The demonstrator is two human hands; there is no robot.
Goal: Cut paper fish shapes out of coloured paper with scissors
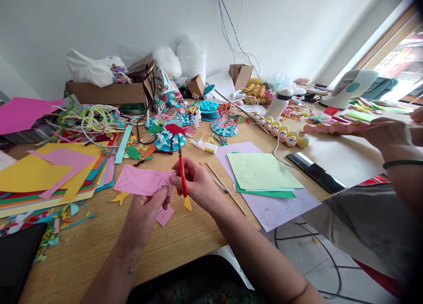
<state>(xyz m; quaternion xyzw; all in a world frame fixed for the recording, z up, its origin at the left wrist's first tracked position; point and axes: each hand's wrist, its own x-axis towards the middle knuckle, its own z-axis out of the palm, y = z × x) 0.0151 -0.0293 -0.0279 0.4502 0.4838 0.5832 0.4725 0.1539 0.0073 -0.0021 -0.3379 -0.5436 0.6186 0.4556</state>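
Note:
My left hand (pixel 150 207) pinches the lower edge of a pink sheet of paper (pixel 140 180) with a fish outline drawn on it. A pair of scissors with red handles (pixel 183 174) is held in my right hand (pixel 198 185), blades pointing up and away from the paper. The right thumb and fingertips also touch the right end of the sheet. Beneath my hands, a smaller pink paper piece (pixel 164 216) with a drawn face lies on the table. Yellow paper cut-outs (pixel 120 198) show partly beside and behind the sheet.
Stacked coloured paper (pixel 82 176) and paper scraps (pixel 53 229) lie left. Green sheets (pixel 264 169) rest on purple paper (pixel 280 213) to the right, near thin sticks (pixel 231 191) and a phone (pixel 315 172). Another person's hand (pixel 390 136) holds a pink egg-carton strip (pixel 337 127). Decorated plates (pixel 170 139) stand behind.

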